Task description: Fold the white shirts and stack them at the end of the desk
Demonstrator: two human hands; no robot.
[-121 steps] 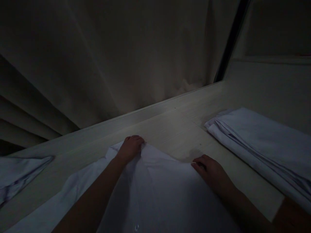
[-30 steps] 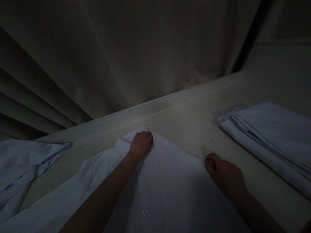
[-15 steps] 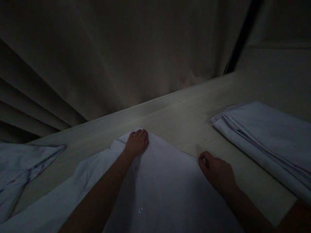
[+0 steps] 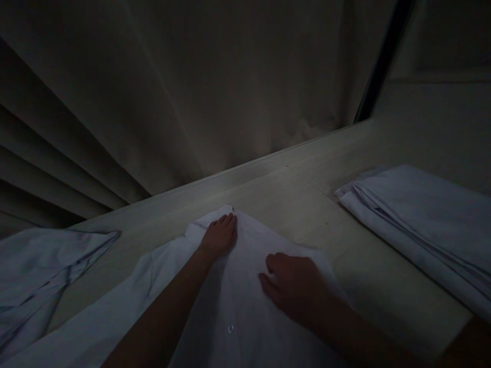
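Left hand (image 4: pixel 219 236): flat, fingers together, pressing the white buttoned cotton shirt (image 4: pixel 245 306) at its far edge.
Right hand (image 4: pixel 293 286): loosely curled on the shirt.
Risk: cloth may bunch under uneven pressure, creasing.

Both hands flat on white shirt (image 4: pixel 238 286) (dim light)

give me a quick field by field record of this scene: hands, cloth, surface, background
left hand: left hand pressed flat near the far edge of the white buttoned shirt
right hand: right hand resting on the same shirt, fingers curled
surface: pale wooden table
right side: folded stack of white cloth
left side: crumpled white garment
background: beige pleated curtain
lighting: dim
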